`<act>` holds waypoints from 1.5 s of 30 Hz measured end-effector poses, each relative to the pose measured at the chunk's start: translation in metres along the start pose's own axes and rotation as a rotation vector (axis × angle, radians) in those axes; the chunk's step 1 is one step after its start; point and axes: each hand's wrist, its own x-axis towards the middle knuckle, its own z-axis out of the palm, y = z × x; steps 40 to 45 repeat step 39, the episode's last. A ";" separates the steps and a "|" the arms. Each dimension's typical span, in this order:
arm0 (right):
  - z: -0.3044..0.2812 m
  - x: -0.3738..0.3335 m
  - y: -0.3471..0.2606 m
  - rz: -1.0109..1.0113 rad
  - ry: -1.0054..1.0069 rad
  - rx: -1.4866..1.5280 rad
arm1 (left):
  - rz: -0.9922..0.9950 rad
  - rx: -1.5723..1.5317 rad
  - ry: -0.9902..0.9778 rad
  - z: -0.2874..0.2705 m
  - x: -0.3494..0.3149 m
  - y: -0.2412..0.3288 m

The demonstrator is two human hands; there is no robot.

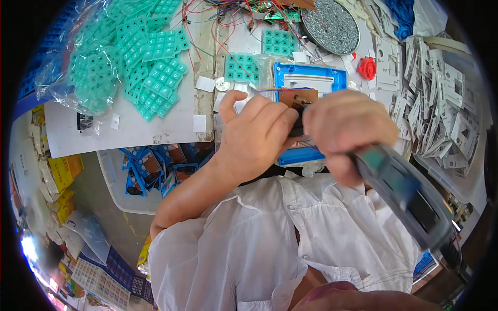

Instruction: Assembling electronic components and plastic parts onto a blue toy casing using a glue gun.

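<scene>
My right hand [347, 129] is wrapped around a grey and black electric screwdriver [410, 194], whose body slants down to the right. The fist hides part of its front end. Beside it, my left hand [259, 129] has its fingers curled in at a dark piece by the tool's front; what exactly they grip is hidden. Just beyond the fingers shows a brown circuit board [306, 96] with thin wires. Under both hands lies a blue plastic casing [340, 78] with a white inner panel, its near edge showing below them.
Green rubber keypads [155, 78] are heaped at the far left, some in a clear bag. Red wires [199, 20] tangle at the back, next to a round dish [332, 26] of small metal parts. White plates [441, 103] pile up right; a bin [129, 199] holds blue parts.
</scene>
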 end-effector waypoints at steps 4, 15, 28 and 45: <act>-0.005 -0.005 -0.011 0.062 0.190 0.082 | -0.039 -0.047 0.000 0.002 0.000 -0.002; -0.049 0.001 -0.018 0.079 0.242 0.214 | -0.059 -0.020 -0.083 -0.003 0.004 -0.002; -0.111 -0.028 -0.026 0.075 0.579 -0.154 | -0.154 -0.019 -0.038 -0.024 0.022 -0.028; -0.070 -0.080 -0.037 0.019 0.595 -0.947 | -0.061 -0.141 -0.053 -0.011 0.036 -0.042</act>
